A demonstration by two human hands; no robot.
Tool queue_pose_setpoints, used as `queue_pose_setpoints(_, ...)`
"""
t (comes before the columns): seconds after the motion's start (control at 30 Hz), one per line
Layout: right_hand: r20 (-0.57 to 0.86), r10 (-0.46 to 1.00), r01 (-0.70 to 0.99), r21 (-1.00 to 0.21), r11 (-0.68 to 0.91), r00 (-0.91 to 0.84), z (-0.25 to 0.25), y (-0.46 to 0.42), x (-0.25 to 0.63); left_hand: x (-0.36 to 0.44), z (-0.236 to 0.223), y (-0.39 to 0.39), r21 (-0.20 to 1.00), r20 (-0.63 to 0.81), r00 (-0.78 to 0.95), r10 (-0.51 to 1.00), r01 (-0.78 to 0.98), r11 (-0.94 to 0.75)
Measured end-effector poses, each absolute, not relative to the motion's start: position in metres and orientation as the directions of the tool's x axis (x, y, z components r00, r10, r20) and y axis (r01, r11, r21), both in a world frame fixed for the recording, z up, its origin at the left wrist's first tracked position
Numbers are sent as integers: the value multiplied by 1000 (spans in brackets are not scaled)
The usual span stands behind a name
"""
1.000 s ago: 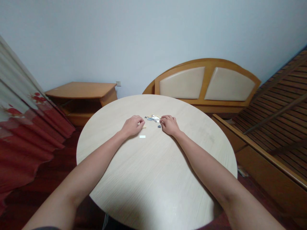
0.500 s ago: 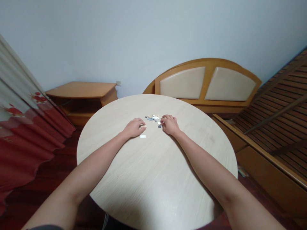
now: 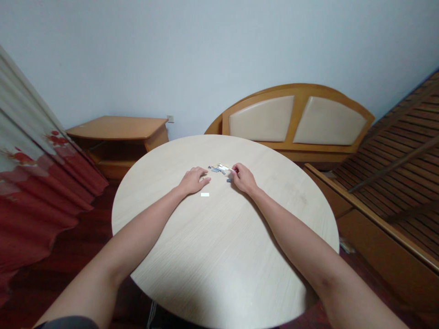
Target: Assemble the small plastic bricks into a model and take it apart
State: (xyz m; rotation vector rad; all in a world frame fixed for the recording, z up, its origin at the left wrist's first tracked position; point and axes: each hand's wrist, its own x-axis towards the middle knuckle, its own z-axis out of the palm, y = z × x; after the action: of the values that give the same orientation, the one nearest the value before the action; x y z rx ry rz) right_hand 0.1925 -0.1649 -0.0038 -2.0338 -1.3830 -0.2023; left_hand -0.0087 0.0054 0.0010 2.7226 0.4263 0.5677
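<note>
The right hand [image 3: 243,178] has drawn its fingers together on a thin pale piece [image 3: 233,171] beside the small pile [image 3: 223,168] — so that piece now seems gripped. The left hand [image 3: 195,180] rests with thumb and fingers apart, near a white tile [image 3: 205,194] on the round counter [image 3: 219,246]; a dark piece [image 3: 228,180] lies close under the right hand — perhaps in its way.

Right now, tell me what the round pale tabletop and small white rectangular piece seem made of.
Round pale tabletop: probably wood-look laminate, satin; fine streaky grain, soft sheen. Small white rectangular piece: perhaps plastic or card, finish unclear; evenly bright, too small to settle.
</note>
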Motion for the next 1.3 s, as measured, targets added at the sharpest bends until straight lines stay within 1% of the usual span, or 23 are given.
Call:
queue_pose_setpoints(0.07, 488, 777, 853, -510, -114, 396, -5, -166, 193, -16, 5, 9, 382, 255, 929, 269, 159, -911)
queue_pose_setpoints(0.13, 492, 808, 843, -537, -13, 325, -5, -168, 192, -22, 8, 12, 376, 160, 971, 177, 106, -921)
queue_pose_setpoints(0.2, 496, 831, 848, -527, 57, 252, -5, -169, 191, -26, 9, 14, 346, 94, 987, 132, 91, -934)
queue_pose_setpoints(0.27, 501, 842, 864, -495, 90, 200, -5, -169, 190, -27, 8, 14, 308, 56, 991, 125, 102, -946)
queue_pose_setpoints(0.33, 494, 854, 880, -465, 100, 164, -7, -168, 191, -27, 7, 12, 287, 36, 991, 125, 110, -952)
queue_pose_setpoints(0.47, 481, 866, 895, -435, 101, 137, -12, -164, 194, -24, 5, 8, 283, 21, 991, 133, 122, -951)
queue_pose_setpoints(0.6, 496, 856, 904, -417, 87, 146, -14, -160, 197, -19, 0, 5, 282, 5, 984, 178, 169, -944)
queue_pose_setpoints(0.77, 502, 846, 904, -424, 59, 181, -17, -157, 202, -15, -3, 5, 291, 15, 981, 193, 180, -940)
queue_pose_setpoints(0.87, 495, 843, 901, -432, 27, 212, -18, -156, 203, -14, -3, 5, 298, 38, 980, 195, 175, -938)
queue_pose_setpoints(0.93, 513, 823, 905, -426, -2, 243, -18, -156, 202, -14, -4, 6, 304, 79, 978, 193, 160, -939)
queue_pose_setpoints(1.03, 566, 761, 896, -442, -44, 317, -15, -159, 195, -14, -5, 8, 320, 169, 966, 193, 131, -938)
queue_pose_setpoints(1.13, 582, 732, 875, -482, -38, 353, -10, -161, 184, -15, -1, 6, 332, 288, 940, 180, 78, -940)
queue_pose_setpoints(1.23, 584, 756, 878, -477, 26, 295, -7, -162, 167, -16, 7, 0, 319, 408, 897, 168, 32, -947)
queue_pose_setpoints(1.3, 583, 782, 882, -462, 95, 221, -5, -161, 156, -15, 14, -8, 301, 451, 881, 145, 2, -954)
